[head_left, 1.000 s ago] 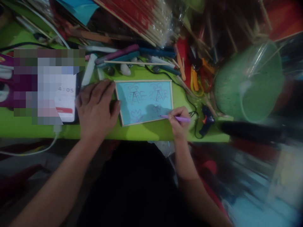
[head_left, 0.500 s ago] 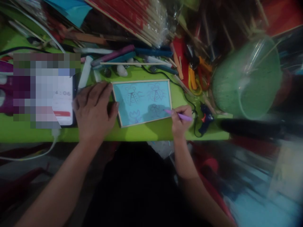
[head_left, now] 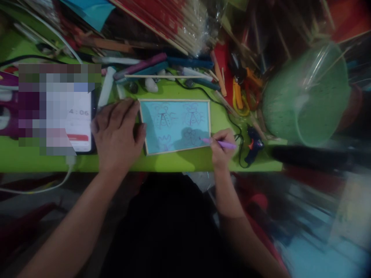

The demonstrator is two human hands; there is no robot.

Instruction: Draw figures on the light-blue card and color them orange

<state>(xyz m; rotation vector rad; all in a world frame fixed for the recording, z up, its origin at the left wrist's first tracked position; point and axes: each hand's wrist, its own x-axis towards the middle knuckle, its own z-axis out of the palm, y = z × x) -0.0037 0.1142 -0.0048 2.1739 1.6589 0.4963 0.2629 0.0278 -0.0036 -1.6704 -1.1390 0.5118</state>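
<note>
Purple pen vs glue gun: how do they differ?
Color: the pen is light purple; the glue gun is dark with an orange patch. Shape: the pen is straight; the glue gun is angled. State: the right hand holds the pen; the glue gun lies on the table. Both are handheld tools.

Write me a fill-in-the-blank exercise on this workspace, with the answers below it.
1. The right hand holds a ____ pen.
2. The left hand lies at the ____ edge of the framed blue board.
3. The glue gun lies to the ____ of the pen.
4. The large translucent container is coloured ____.

Missing words: purple; left; right; green.
</note>
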